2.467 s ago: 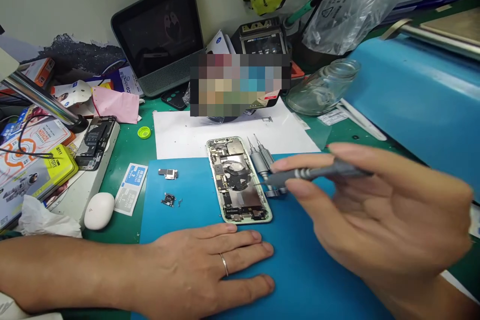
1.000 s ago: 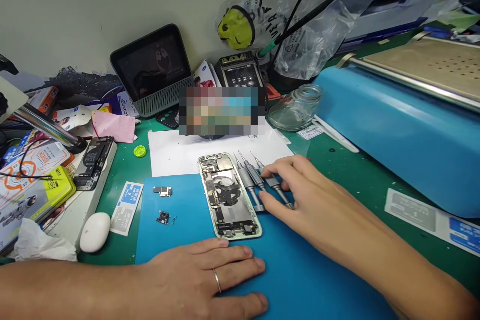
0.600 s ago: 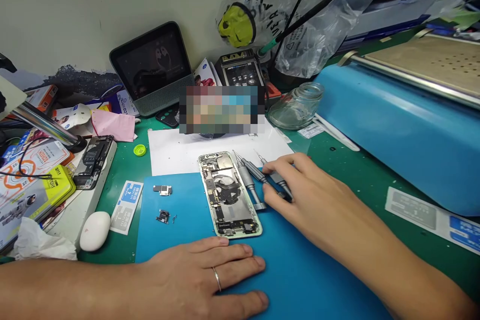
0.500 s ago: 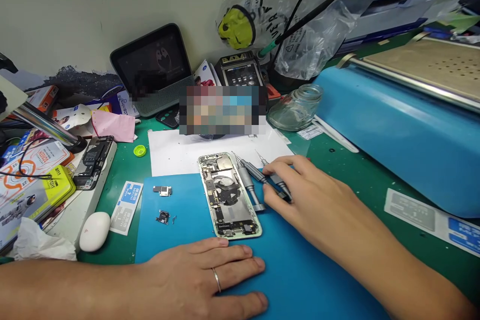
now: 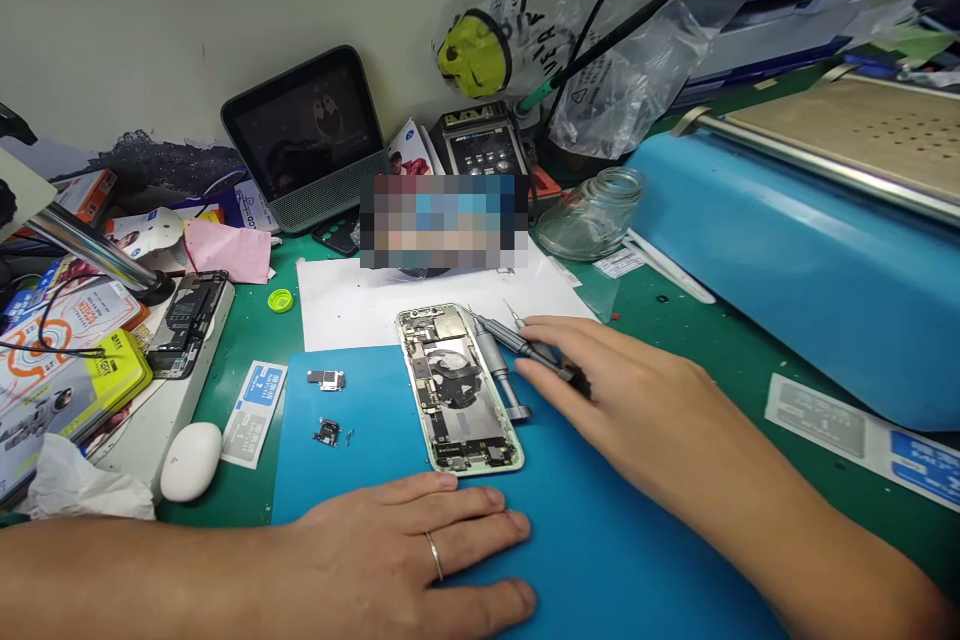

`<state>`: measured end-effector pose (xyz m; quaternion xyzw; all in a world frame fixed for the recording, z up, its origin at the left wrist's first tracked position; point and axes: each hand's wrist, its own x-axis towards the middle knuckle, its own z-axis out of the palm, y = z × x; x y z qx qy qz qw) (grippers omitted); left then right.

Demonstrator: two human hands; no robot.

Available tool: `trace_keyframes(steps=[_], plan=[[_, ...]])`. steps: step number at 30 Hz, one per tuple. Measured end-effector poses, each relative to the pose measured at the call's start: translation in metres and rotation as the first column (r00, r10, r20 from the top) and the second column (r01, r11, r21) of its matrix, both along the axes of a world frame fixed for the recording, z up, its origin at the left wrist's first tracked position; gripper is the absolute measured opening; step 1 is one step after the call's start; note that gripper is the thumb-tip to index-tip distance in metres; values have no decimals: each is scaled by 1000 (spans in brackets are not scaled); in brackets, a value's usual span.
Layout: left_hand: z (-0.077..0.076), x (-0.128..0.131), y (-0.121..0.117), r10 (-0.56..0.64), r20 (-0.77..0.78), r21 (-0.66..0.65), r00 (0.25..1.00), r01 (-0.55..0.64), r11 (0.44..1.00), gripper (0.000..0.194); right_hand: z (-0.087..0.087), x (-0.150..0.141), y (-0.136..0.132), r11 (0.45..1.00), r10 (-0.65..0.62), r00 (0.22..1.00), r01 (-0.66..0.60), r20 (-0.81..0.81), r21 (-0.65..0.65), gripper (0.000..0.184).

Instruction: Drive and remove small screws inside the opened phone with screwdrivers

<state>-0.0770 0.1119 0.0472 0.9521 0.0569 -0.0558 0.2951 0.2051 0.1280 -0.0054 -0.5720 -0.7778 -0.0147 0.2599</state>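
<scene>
Blue matting (image 5: 352, 480) is partly covered by the left hand (image 5: 405, 550), laid flat with fingers spread (a ring (image 5: 433, 556) is worn), just below the opened phone (image 5: 457, 390), itself rested across matting and white paper (image 5: 345, 305). One grey screwdriver (image 5: 511, 336) is pinched, tilted, by the right hand (image 5: 637, 405).

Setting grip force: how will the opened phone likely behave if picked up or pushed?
Likely stiff: the opened phone has a straight, rigid-looking rim. Probably fragile on top: its circuitry lies exposed, so edge contact seems safer. Lying flat on the blue mat, it should slide rather than roll or tip.
</scene>
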Motion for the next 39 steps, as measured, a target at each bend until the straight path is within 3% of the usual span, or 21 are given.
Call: trace_keyframes(steps=[5,13,21,29,34,39], plan=[[1,1,0,-2,-1,24,1000,2,1000,52,-2,0,1,1000,8,1000,-8,-15,-14,34],[1,0,0,-1,-5,25,1000,1,1000,50,9,-1,-1,995,-90,993,93,-76,26,33],[0,0,0,-4,-15,9,1000,4,1000,50,13,-7,0,993,-100,921,67,-376,-99,28],[5,8,4,-31,-94,16,995,32,999,50,26,-15,-5,976,93,957,-32,-275,218,11],[15,16,8,-54,-142,51,988,61,997,48,31,-14,-4,944,86,959,8,-268,329,13],[11,11,7,-28,-74,73,997,33,997,49,30,-13,-1,925,78,968,18,-237,380,15]])
